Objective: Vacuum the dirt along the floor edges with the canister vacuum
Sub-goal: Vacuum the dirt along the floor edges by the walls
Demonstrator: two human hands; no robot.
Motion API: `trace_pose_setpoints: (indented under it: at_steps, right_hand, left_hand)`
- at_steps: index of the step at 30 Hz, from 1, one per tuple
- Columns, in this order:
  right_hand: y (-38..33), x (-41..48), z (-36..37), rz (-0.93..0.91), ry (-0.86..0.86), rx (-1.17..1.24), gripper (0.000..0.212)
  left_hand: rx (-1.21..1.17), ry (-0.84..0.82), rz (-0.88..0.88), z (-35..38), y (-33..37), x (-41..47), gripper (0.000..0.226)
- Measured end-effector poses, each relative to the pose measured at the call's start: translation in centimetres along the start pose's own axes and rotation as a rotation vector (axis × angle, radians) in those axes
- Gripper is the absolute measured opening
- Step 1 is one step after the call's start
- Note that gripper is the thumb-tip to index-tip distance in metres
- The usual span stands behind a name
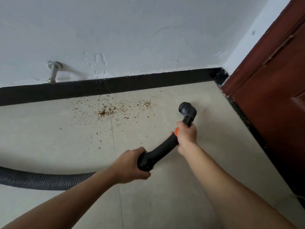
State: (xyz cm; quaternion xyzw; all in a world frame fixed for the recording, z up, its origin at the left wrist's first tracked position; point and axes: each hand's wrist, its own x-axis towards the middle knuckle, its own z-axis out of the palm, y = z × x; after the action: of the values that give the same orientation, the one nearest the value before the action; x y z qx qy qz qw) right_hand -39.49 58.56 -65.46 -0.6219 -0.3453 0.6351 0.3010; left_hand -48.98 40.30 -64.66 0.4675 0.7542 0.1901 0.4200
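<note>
Head view: the floor (49, 138) is pale beige tile, with 1 thin joint (113, 138) running from the wall toward the camera. A white, scuffed wall (132, 30) meets it along a black skirting (115, 86). A metal doorstop (53, 71) sticks out of the wall just above the skirting on the left. On the right stands a red-brown door (272, 80), with a dark speckled strip at its foot, and the skirting ends in the corner beside it. Brown dirt (109, 111) lies scattered on the floor near the skirting, thickest just left of the joint and thinning toward the right.

A grey ribbed hose (41, 180) comes in from the left edge and runs behind the left forearm to the black handle (158, 152). The left hand (130, 164) grips the handle's rear bend, fingers curled under it. The right hand (187, 136) clasps the tube further forward, at an orange band (176, 130), knuckles toward the camera. Both arms are bare and stretched forward. The round nozzle (187, 109) sits at the tube's far end, right of the dirt and apart from it, between dirt and door. I cannot tell whether it touches the floor.
</note>
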Motion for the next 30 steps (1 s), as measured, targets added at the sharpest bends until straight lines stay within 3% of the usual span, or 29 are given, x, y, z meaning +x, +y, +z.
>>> trace_pose_setpoints:
  at_steps: [3,8,11,14,18,22,30]
  right_hand:
    - [0.5,-0.5,1.2,-0.013,-0.051,-0.097,0.028]
    - [2.8,-2.7,0.4,-0.01,-0.123,-0.21,0.026]
    - [1.8,-2.0,-1.5,-0.009,-0.069,-0.063,0.027]
    - [1.4,-2.3,-1.8,0.041,-0.176,0.07,0.021]
    - [1.6,-2.5,0.4,0.023,-0.231,-0.081,0.012]
    - [-1.3,1.2,3.7,-0.032,-0.195,-0.169,0.033]
    - [-4.2,4.7,6.6,-0.063,-0.227,-0.299,0.036]
  left_hand:
    - [-0.033,-0.059,-0.046,-0.1,-1.2,-1.0,0.042]
    - [-0.242,-0.306,-0.12,1.8,-0.4,-2.4,0.036]
    - [-0.36,-0.245,-0.099,4.3,1.1,-1.2,0.031]
    - [-0.515,-0.2,-0.107,5.3,1.6,0.1,0.032]
    - [-0.52,-0.055,-0.138,5.5,1.0,0.6,0.038]
    - [-0.47,0.215,-0.112,4.8,1.4,2.4,0.038]
    - [-0.558,0.211,-0.073,3.1,2.3,6.4,0.05]
